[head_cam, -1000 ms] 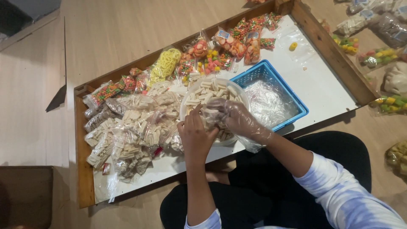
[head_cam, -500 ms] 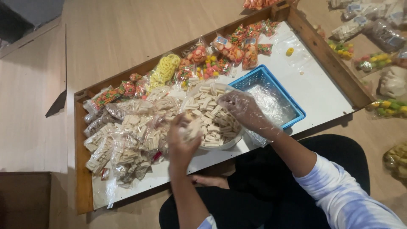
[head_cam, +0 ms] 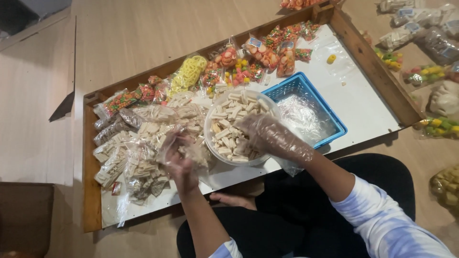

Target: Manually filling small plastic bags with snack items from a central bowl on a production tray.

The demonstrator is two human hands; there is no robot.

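The left hand [head_cam: 180, 160] gripped a clear snack bag [head_cam: 184, 149]; the gloved right hand [head_cam: 260, 134] curled, its grasp unclear, over the white bowl [head_cam: 208, 138] of pale wafers [head_cam: 229, 125] near the tray's [head_cam: 91, 191] front edge.

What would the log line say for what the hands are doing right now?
left hand: holds small clear bag | right hand: gloved, in white bowl of pale biscuit sticks | nearby: blue basket

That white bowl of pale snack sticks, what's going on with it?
A person sits at a wooden tray table. The right hand, in a clear plastic glove, reaches into the white bowl of pale snack sticks. The left hand holds a small clear bag beside a pile of filled bags.
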